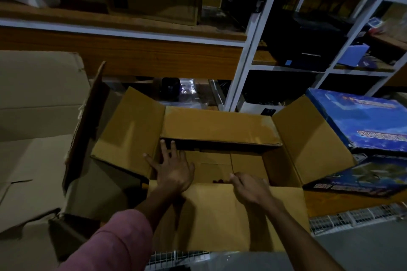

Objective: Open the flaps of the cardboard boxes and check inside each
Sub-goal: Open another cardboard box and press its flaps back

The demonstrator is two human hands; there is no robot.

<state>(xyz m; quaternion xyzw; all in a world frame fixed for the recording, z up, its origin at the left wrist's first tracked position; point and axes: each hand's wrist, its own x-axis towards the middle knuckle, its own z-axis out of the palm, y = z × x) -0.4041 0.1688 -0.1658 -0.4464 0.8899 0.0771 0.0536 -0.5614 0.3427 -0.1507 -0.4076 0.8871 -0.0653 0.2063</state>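
Note:
A brown cardboard box stands in front of me with all its flaps folded out. Its inside is dim; I see the cardboard bottom and a small dark red thing by the near edge. My left hand reaches into the box at its left side with fingers spread and straight. My right hand grips the upper edge of the near flap, fingers curled over it. A second, larger cardboard box stands at the left with a torn flap up.
Blue printed cartons lie stacked at the right. A white metal shelf frame with dark goods stands behind. A wooden counter runs across the back. White wire mesh lies at the lower right.

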